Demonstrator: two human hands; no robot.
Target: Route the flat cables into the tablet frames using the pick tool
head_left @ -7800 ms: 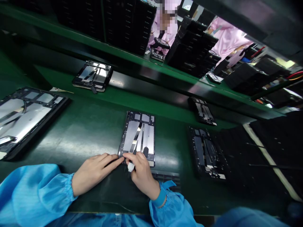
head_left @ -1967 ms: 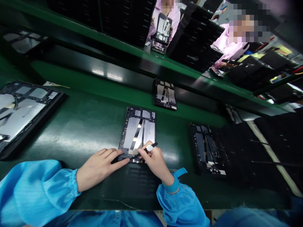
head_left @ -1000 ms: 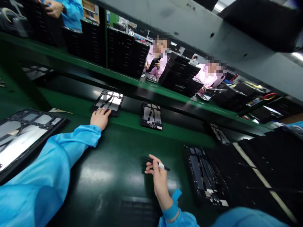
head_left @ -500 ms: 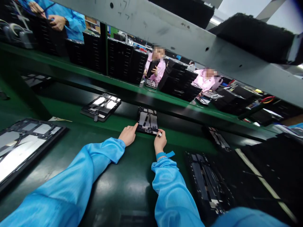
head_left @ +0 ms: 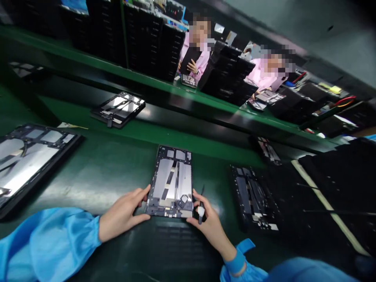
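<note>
An opened tablet (head_left: 172, 182) lies in front of me, its silver battery area, dark ribbon cables and lower circuit board exposed. My left hand (head_left: 126, 211) grips its left edge, thumb at the lower corner and fingers along the side. On the opposite edge, my right hand (head_left: 208, 219) has its thumb at the lower right corner. A slim dark pointed tool (head_left: 201, 211) with a pale round part is tucked in that same hand; its exact kind is unclear. Near the tablet's lower right sits a small dark-and-silver square piece (head_left: 184, 201).
More opened tablets lie around: a large stack (head_left: 32, 156) at left, one (head_left: 120, 107) behind, and one (head_left: 254, 196) at right. Black padded material (head_left: 337, 199) fills the far right. A green shelf edge (head_left: 164, 84) crosses behind, with black trays and people in pink beyond.
Both hands have brought the opened tablet from the back of the green bench towards me. My view has tilted downward. The tool stays in my right hand.
</note>
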